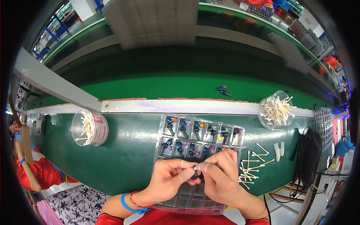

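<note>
1. Small dark part point(194, 175): up btwn both hands, in front of the wearer, over the clear tray point(187, 205).
2. L hand point(167, 180): pinching the part w/ thumb + fingers, from its left; part sits at the tips, i.e. right of the palm.
3. R hand point(222, 180): thumb + index tips drawn together at the part's far end, from its right. Can't tell if they grip the part or a tiny whitish bit there, b/c fingers overlap.
4. Long axis: looks approx. near-to-far, across the L thumb tip; mostly hidden, so exact tilt unclear.
5. Nearer hand: L, w/ the main hold; R is right beside it, tips almost meeting. My read: R tips vs. part's far end is what counts; no clear gap.
6. Around: dark-blue parts point(180, 149) in far pockets, just past the hands; loose swabs point(248, 161) right of tray, nearer R; swab tub point(101, 129) far-left, well apart.
</note>
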A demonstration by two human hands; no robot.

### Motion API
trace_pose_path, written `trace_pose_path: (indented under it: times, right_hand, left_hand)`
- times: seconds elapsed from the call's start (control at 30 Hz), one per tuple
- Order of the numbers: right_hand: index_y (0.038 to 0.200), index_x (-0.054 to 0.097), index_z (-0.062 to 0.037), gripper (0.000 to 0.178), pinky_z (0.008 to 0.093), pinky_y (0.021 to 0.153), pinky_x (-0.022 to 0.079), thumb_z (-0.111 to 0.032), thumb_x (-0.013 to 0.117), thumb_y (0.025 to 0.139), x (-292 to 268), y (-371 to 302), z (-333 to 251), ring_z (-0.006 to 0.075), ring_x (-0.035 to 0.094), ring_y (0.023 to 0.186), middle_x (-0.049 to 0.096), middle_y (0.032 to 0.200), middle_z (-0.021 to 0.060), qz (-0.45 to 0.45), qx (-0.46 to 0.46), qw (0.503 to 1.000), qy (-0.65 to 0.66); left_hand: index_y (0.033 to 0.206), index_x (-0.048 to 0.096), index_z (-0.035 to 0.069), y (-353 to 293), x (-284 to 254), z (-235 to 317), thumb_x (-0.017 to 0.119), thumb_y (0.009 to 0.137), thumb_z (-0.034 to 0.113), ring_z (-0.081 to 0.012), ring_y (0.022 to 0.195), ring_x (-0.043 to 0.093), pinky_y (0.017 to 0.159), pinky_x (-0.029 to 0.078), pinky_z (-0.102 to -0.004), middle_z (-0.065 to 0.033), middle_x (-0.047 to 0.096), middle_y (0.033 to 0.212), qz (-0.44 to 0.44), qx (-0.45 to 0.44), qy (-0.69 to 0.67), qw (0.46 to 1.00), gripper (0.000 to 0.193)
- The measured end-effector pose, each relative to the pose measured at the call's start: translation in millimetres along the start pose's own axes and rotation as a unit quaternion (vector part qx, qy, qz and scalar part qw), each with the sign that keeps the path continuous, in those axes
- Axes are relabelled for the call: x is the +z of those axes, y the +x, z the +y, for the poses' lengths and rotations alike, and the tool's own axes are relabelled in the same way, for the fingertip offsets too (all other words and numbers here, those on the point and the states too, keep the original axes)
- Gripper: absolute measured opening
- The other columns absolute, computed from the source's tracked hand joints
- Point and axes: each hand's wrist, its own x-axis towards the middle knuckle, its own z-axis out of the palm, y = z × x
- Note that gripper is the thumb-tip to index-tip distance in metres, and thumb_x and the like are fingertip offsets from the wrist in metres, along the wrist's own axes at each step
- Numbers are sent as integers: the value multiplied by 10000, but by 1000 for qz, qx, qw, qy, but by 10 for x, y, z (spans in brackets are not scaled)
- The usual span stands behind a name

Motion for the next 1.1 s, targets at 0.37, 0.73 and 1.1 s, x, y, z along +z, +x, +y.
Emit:
trace_pose_path:
  times: [0.37, 0.73, 1.1]
  right_hand:
    - [962, 641, 41, 81, 328, 862, 517, 109, 635, 919, -961, 172, 693, 182, 628, 883, 653, 890, 65, 315, 91, 939, -105]
    - [1087, 721, -1, 231, 366, 958, 505, 12, 734, 857, -1383, 82, 1050, 280, 689, 1024, 730, 1040, 123, 368, 137, 873, -290]
    - [910, 644, 10, 161, 454, 719, 519, 80, 721, 787, -1046, -521, 838, 397, 686, 794, 716, 896, 181, 34, 218, 945, -244]
  left_hand:
    - [1149, 730, -61, -83, 30, 101, 604, 1020, -22, -290, 892, 770, 717, 640, -358, -197, 737, 1042, -59, 40, -13, 997, 184]
    - [1177, 723, -62, -115, -39, 22, 636, 1045, 56, -247, 923, 769, 777, 629, -333, -155, 745, 1098, -75, 31, -46, 996, 196]
    - [1166, 718, -46, -152, 60, -24, 618, 1031, 17, -281, 900, 768, 739, 634, -353, -192, 731, 1075, -74, 29, -42, 996, 180]
